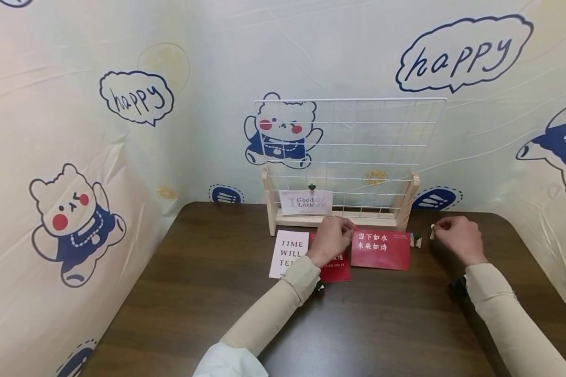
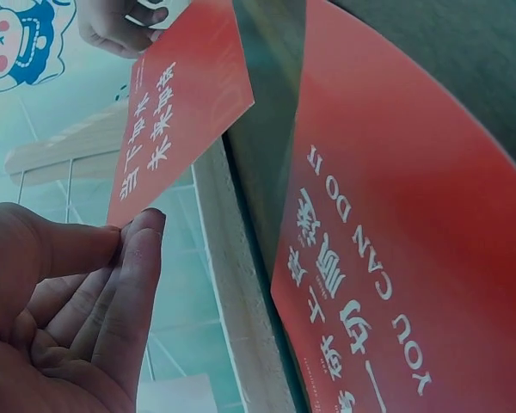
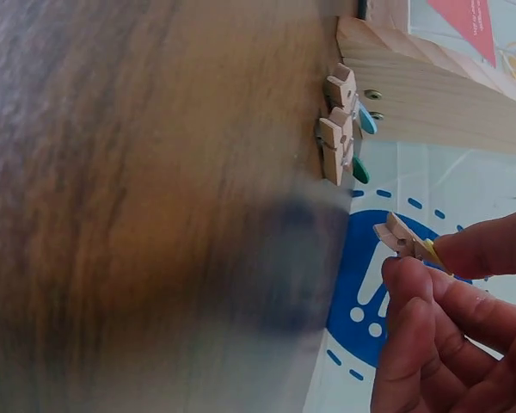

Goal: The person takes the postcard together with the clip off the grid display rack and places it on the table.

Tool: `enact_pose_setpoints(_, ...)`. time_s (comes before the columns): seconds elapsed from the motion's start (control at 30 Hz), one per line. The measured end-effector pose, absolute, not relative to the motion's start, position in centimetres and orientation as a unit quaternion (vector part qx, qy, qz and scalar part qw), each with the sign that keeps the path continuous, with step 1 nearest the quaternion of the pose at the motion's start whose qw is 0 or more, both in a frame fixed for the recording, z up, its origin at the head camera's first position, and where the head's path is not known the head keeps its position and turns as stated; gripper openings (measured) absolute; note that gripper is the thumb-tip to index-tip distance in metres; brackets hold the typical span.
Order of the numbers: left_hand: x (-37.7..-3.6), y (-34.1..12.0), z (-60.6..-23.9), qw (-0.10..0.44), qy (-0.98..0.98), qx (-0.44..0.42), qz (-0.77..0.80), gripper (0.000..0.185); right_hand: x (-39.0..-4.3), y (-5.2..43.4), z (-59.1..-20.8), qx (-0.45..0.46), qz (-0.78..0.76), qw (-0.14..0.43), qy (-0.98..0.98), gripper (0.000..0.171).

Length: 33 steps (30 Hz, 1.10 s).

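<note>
The head view looked down at the wire grid stand (image 1: 349,157); both wrist views sat close beside its wooden base (image 3: 430,82).

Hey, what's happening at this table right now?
A person sits at a dark wooden table. Their left hand pinches the corner of a red card with white Chinese characters, while the right hand holds a small wooden clothespin. Two more small wooden clips lie by the foot of a white wire grid in a wooden stand, where a white "Good Luck" card already hangs.
</note>
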State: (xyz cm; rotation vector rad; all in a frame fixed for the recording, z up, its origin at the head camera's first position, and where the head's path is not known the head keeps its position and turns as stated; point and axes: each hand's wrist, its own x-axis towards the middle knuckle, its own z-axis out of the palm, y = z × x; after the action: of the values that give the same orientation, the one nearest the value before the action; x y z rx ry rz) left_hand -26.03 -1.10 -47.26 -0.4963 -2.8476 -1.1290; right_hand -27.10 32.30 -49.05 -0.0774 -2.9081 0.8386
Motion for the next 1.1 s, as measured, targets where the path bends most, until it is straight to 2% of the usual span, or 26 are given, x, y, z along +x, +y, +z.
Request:
enact_pose_setpoints(0.23,-26.0,-1.1,-47.7,0.027,-0.921,-0.159,-0.356,0.017,-27.2,32.4,-49.3,-0.028,0.267,0.009,-0.963,0.03)
enact_pose_setpoints(0.63,-26.0,-1.1,-48.4,0.025,-0.92,-0.168,-0.354,0.026,-27.6,32.5,-49.3,-0.029,0.26,-0.07,-0.963,0.037)
enact_pose_setpoints(1.1,-26.0,-1.1,-49.0,0.002,-0.93,-0.155,-0.333,0.023,-27.6,31.9,-49.2,-0.015,0.265,-0.091,-0.96,0.037)
